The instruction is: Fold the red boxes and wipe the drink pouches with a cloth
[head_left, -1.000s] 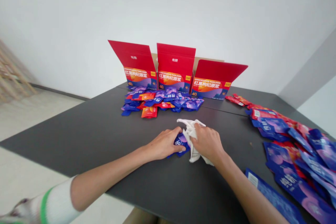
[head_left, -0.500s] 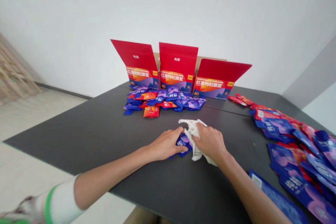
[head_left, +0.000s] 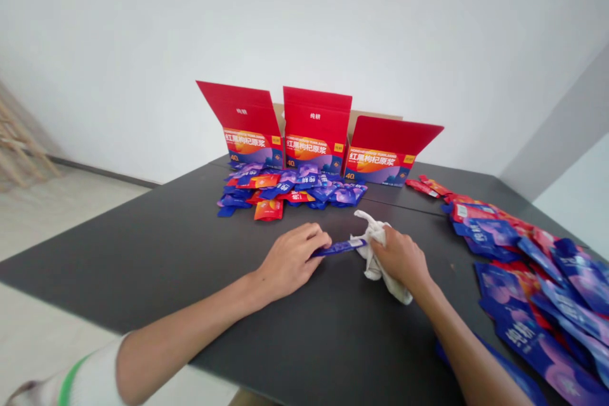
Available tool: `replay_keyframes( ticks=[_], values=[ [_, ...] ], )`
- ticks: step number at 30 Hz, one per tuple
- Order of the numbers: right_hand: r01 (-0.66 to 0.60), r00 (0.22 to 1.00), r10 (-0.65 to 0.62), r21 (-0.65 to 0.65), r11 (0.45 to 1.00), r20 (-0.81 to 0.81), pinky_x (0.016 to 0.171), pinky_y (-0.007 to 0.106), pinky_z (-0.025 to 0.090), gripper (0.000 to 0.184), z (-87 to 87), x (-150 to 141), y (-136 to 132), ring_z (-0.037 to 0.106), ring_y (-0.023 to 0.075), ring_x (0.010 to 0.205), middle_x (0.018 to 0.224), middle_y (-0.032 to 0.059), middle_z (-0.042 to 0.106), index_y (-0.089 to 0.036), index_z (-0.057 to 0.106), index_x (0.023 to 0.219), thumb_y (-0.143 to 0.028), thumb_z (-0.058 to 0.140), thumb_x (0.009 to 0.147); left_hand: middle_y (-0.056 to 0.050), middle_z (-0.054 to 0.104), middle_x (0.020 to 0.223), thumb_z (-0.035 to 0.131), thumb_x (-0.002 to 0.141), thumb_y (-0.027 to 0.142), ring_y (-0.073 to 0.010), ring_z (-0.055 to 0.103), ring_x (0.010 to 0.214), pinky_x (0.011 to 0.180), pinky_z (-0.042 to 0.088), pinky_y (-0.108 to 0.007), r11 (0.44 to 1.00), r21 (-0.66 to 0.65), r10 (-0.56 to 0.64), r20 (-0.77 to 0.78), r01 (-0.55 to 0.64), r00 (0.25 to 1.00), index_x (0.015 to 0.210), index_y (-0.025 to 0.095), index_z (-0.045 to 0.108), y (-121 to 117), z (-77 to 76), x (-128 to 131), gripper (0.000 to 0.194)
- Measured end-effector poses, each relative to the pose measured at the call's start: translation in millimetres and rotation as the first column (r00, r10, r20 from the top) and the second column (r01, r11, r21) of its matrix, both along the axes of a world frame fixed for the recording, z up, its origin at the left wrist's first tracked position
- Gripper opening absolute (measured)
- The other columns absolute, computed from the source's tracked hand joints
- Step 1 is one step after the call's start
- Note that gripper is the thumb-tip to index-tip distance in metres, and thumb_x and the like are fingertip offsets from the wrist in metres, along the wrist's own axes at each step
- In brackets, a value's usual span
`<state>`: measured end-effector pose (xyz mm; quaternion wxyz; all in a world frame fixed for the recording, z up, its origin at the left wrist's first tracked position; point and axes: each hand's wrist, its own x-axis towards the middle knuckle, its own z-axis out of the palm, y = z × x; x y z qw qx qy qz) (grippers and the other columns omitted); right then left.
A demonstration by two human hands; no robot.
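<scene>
My left hand [head_left: 294, 261] is closed on one end of a blue pouch [head_left: 340, 247], which is seen nearly edge-on just above the dark table [head_left: 304, 342]. Bunched in my right hand [head_left: 403, 259] is a white cloth [head_left: 375, 263], and it meets the pouch's right end. Fingers and cloth hide part of that end. Behind my hands lies a pile of blue and red pouches [head_left: 290, 187].
Three red and blue cartons, one left [head_left: 254, 146], one middle [head_left: 314, 146] and one right [head_left: 375, 162], stand with lids raised near the white wall [head_left: 304, 25]. Many more pouches [head_left: 537, 292] are heaped along the right side. A wooden rack [head_left: 23, 133] stands far left.
The pouch has turned from showing its face to nearly edge-on. My right hand and the cloth have shifted right, away from my left hand.
</scene>
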<state>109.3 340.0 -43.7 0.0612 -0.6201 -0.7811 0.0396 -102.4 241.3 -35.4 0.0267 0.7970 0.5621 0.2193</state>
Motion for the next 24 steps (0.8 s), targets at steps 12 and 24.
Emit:
replay_keyframes(
  ticks=[12,24],
  values=[
    [0.029,0.998,-0.029,-0.001,1.000,-0.063,0.064,0.030,0.037,0.040,0.4,7.7,1.1,0.061,0.0269,0.087,0.094,0.0116,0.065,-0.021,0.054,0.108,-0.047,0.036,0.084,-0.007,0.039,0.127,0.067,0.058,0.062,-0.0282,0.039,0.117,0.099,0.032,-0.037,0.939,-0.274,-0.214,-0.002,0.206,0.977,0.129,0.025,0.038,-4.8,-3.3,-23.1,0.085],
    [-0.412,0.908,0.417,0.105,0.905,-0.040,0.063,0.026,0.034,0.023,3.4,-41.0,-62.8,0.061,0.0210,0.077,0.084,0.0036,0.065,-0.022,0.051,0.095,-0.036,0.050,0.076,-0.002,0.052,0.109,0.072,0.058,0.054,-0.0244,0.047,0.104,0.089,0.035,-0.031,0.938,-0.330,-0.095,0.053,0.107,0.994,0.106,0.023,0.050,-0.2,-6.4,-16.4,0.061]
  ],
)
